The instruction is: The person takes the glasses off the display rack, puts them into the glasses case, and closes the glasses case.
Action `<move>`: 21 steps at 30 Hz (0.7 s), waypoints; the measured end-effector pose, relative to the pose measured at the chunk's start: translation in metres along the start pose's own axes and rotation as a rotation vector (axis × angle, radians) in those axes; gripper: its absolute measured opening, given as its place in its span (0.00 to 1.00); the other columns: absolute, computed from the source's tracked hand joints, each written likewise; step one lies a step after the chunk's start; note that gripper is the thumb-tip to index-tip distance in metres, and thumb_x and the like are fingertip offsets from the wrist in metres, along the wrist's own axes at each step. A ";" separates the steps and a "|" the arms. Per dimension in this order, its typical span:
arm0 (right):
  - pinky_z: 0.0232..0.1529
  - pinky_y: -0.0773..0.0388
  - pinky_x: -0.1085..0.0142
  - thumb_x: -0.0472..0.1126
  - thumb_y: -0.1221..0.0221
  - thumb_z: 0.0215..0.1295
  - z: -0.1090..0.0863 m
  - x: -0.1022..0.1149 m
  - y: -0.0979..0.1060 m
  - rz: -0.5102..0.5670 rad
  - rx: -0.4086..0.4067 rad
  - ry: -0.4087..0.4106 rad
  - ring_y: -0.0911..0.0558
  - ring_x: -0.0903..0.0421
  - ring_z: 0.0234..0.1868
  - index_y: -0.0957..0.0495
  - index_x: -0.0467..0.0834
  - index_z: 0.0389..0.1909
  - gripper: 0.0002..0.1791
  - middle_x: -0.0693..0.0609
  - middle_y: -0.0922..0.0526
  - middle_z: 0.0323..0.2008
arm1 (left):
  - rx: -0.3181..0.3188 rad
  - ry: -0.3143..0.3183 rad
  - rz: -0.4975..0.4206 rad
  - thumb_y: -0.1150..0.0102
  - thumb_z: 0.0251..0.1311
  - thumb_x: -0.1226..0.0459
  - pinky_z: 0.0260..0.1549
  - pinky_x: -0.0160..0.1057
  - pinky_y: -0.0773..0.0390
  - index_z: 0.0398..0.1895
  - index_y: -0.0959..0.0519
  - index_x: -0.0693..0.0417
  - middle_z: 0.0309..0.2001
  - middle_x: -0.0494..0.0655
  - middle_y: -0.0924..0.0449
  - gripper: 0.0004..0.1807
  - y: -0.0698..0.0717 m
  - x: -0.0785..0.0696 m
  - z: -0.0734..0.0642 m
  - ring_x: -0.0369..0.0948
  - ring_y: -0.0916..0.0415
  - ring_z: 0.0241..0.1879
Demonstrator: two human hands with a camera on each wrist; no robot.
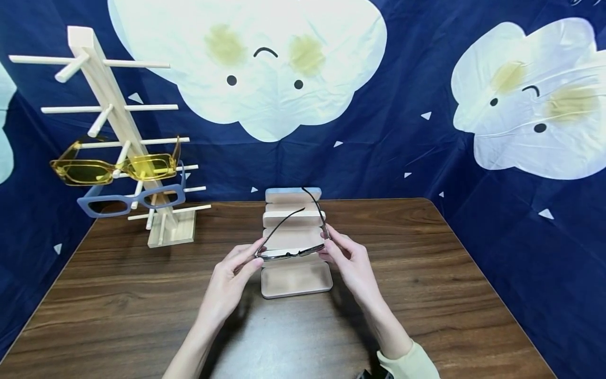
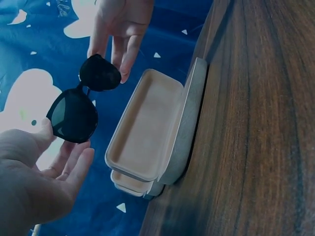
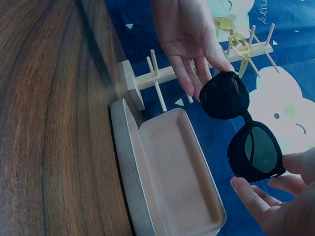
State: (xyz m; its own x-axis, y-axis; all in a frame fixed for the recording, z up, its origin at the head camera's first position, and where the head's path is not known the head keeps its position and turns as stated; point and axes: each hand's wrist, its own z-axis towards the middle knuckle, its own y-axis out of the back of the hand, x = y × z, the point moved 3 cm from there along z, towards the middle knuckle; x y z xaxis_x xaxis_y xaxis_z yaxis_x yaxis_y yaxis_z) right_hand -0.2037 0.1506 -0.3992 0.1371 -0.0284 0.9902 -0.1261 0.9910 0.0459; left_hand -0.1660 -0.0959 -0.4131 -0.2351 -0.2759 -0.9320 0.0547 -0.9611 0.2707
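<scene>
A pair of black sunglasses [image 1: 291,255] with dark lenses is held level between both hands, its temples unfolded and pointing away. My left hand [image 1: 231,278] pinches the left end of the frame between thumb and fingers. At the opposite end, my right hand [image 1: 351,266] pinches the frame near the hinge. Below the sunglasses, and apart from them, stands an open glasses case [image 1: 297,281] with a pale pinkish lining. Both wrist views show the dark lenses [image 2: 75,117] beside this case's lined inside [image 3: 179,169].
More open cases [image 1: 293,196] line up behind the nearest one on the wooden table [image 1: 407,295]. At left stands a wooden peg rack [image 1: 105,84] carrying yellow sunglasses [image 1: 87,172] and blue sunglasses [image 1: 106,206]. A dark blue cloth [image 1: 407,142] with cloud faces hangs behind.
</scene>
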 end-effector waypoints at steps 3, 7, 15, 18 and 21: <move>0.46 0.19 0.60 0.45 0.42 0.65 -0.001 0.002 0.000 -0.018 -0.010 0.002 0.15 0.49 0.44 0.28 0.48 0.62 0.24 0.43 0.21 0.53 | 0.000 0.004 0.024 0.46 0.64 0.55 0.49 0.22 0.30 0.59 0.27 0.31 0.53 0.39 0.22 0.19 0.000 0.000 0.000 0.31 0.25 0.50; 0.45 0.18 0.61 0.44 0.41 0.64 -0.001 0.002 0.000 -0.005 -0.012 0.005 0.15 0.48 0.43 0.27 0.49 0.61 0.23 0.43 0.22 0.53 | -0.003 0.000 0.059 0.46 0.65 0.54 0.48 0.22 0.31 0.59 0.27 0.31 0.53 0.39 0.22 0.19 0.001 0.000 0.000 0.28 0.27 0.48; 0.43 0.17 0.62 0.44 0.41 0.64 0.000 0.002 0.000 -0.015 -0.009 0.017 0.17 0.37 0.43 0.26 0.49 0.60 0.22 0.44 0.22 0.52 | -0.001 -0.011 0.082 0.47 0.65 0.55 0.46 0.24 0.33 0.57 0.26 0.27 0.53 0.40 0.22 0.18 0.002 0.001 0.000 0.28 0.27 0.46; 0.42 0.17 0.63 0.44 0.41 0.65 0.000 0.002 0.001 -0.030 -0.007 0.021 0.17 0.38 0.42 0.26 0.50 0.60 0.22 0.44 0.23 0.52 | 0.004 -0.020 0.086 0.48 0.66 0.55 0.47 0.24 0.34 0.57 0.26 0.26 0.52 0.38 0.22 0.17 0.001 0.000 0.000 0.28 0.27 0.46; 0.42 0.17 0.63 0.44 0.41 0.65 0.000 0.002 0.001 -0.040 -0.003 0.027 0.16 0.41 0.40 0.27 0.49 0.60 0.22 0.41 0.23 0.53 | 0.010 -0.029 0.075 0.49 0.66 0.55 0.48 0.24 0.34 0.56 0.26 0.26 0.52 0.35 0.23 0.17 0.001 -0.001 0.000 0.28 0.28 0.47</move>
State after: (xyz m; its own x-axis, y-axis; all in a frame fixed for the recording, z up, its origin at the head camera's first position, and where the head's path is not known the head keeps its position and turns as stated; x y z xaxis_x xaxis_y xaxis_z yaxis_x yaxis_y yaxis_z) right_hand -0.2037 0.1520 -0.3974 0.1684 -0.0644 0.9836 -0.1168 0.9895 0.0848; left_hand -0.1655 -0.0963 -0.4122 -0.2589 -0.3461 -0.9018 0.0636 -0.9377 0.3417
